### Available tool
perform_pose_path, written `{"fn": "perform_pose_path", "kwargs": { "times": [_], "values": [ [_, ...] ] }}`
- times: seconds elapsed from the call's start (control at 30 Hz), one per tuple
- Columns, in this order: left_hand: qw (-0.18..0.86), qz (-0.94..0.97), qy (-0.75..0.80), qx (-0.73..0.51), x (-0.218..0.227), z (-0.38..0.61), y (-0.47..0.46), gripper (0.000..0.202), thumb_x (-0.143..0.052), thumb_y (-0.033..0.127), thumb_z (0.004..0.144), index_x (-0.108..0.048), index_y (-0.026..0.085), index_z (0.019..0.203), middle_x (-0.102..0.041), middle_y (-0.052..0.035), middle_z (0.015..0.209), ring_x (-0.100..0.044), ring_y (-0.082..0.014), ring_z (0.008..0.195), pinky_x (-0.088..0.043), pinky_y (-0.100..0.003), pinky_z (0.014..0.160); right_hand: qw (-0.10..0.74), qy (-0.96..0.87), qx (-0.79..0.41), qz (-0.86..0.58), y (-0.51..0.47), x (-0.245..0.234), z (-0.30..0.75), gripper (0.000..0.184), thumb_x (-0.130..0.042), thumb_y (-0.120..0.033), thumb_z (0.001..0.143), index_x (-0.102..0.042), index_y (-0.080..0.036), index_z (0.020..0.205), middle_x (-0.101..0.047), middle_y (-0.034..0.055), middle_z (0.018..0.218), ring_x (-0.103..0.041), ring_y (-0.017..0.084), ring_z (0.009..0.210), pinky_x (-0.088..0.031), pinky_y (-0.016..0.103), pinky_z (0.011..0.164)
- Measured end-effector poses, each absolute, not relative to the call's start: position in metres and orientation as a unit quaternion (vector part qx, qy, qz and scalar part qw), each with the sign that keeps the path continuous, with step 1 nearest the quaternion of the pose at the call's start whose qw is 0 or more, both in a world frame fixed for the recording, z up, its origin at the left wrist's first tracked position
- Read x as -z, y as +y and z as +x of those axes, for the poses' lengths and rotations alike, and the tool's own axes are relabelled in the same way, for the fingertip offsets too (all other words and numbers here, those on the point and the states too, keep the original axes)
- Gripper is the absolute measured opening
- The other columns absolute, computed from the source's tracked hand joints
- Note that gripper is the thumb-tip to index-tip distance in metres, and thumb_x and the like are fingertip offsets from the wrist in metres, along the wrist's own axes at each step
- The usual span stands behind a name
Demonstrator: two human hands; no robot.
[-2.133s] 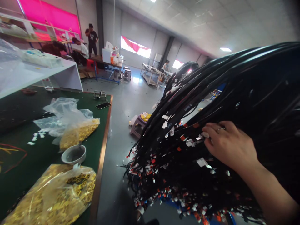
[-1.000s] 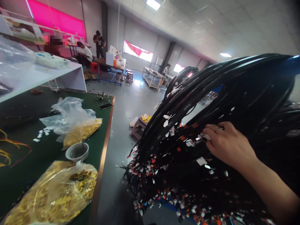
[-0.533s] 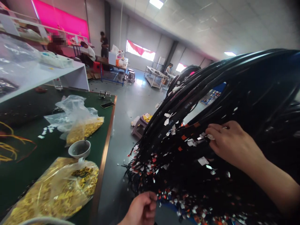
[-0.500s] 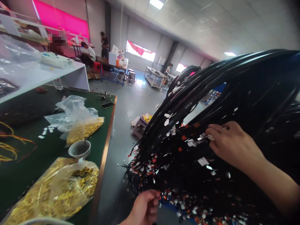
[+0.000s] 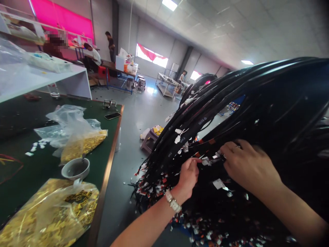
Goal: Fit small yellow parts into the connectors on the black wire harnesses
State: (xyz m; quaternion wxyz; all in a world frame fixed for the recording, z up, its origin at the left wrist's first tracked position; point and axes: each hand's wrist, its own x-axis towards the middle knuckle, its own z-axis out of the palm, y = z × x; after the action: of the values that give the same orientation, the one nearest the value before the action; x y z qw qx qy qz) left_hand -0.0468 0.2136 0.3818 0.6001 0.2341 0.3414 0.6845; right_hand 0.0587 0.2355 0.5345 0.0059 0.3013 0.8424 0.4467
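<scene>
Among black cables (image 5: 269,79), probably bendy but heavy together, my right hand (image 5: 246,163) pinches some, while my left hand (image 5: 189,175), its grip unclear, meets a white connector (image 5: 206,161) best held by its body.

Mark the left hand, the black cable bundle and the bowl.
Left hand (image 5: 189,175): head view, on the middle of the hand.
Black cable bundle (image 5: 272,103): head view, on its dark upper part.
Bowl (image 5: 70,175): head view, on its near outer wall.
</scene>
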Motion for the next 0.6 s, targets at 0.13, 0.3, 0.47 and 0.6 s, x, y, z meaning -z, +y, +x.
{"fn": "perform_pose_path", "kwargs": {
  "times": [0.13, 0.3, 0.47, 0.6],
  "values": [
    [0.371, 0.522, 0.397, -0.658, -0.413, -0.055, 0.249, 0.025, -0.042, 0.017, 0.090, -0.066, 0.021, 0.096, -0.066, -0.0044, 0.084, -0.059, -0.0162, 0.076, -0.043, -0.026, 0.069, 0.024, 0.837, -0.441, 0.323, 0.232, -0.532, 0.052, 0.018, -0.050, -0.008, 0.084, -0.064, -0.018, 0.089, -0.065, 0.0074, 0.086, -0.058, 0.029, 0.093, -0.035, 0.038, 0.063],
    [0.218, 0.720, 0.509, -0.419, -0.431, -0.054, 0.278, 0.026, -0.050, 0.014, 0.085, -0.071, 0.021, 0.098, -0.073, -0.0109, 0.086, -0.069, -0.0279, 0.081, -0.050, -0.032, 0.070, 0.043, 0.834, -0.434, 0.338, 0.231, -0.528, 0.046, 0.020, -0.052, -0.004, 0.081, -0.069, -0.015, 0.079, -0.068, 0.0121, 0.093, -0.058, 0.028, 0.092, -0.036, 0.039, 0.063],
    [0.141, 0.762, 0.549, -0.314, -0.435, -0.055, 0.279, 0.034, -0.041, 0.017, 0.092, -0.067, 0.022, 0.113, -0.074, -0.0114, 0.091, -0.071, -0.0260, 0.085, -0.053, -0.032, 0.071, 0.055, 0.827, -0.440, 0.346, 0.230, -0.528, 0.047, 0.020, -0.053, -0.004, 0.081, -0.071, -0.014, 0.078, -0.069, 0.0114, 0.090, -0.058, 0.028, 0.090, -0.035, 0.038, 0.060],
    [0.107, 0.747, 0.568, -0.330, -0.431, -0.055, 0.281, 0.048, -0.039, 0.017, 0.094, -0.049, 0.028, 0.139, -0.074, -0.0102, 0.087, -0.072, -0.0249, 0.083, -0.052, -0.030, 0.068, 0.065, 0.828, -0.437, 0.344, 0.226, -0.532, 0.053, 0.017, -0.057, -0.004, 0.077, -0.069, -0.015, 0.074, -0.067, 0.0092, 0.084, -0.058, 0.027, 0.086, -0.035, 0.038, 0.058]
  ]
}}
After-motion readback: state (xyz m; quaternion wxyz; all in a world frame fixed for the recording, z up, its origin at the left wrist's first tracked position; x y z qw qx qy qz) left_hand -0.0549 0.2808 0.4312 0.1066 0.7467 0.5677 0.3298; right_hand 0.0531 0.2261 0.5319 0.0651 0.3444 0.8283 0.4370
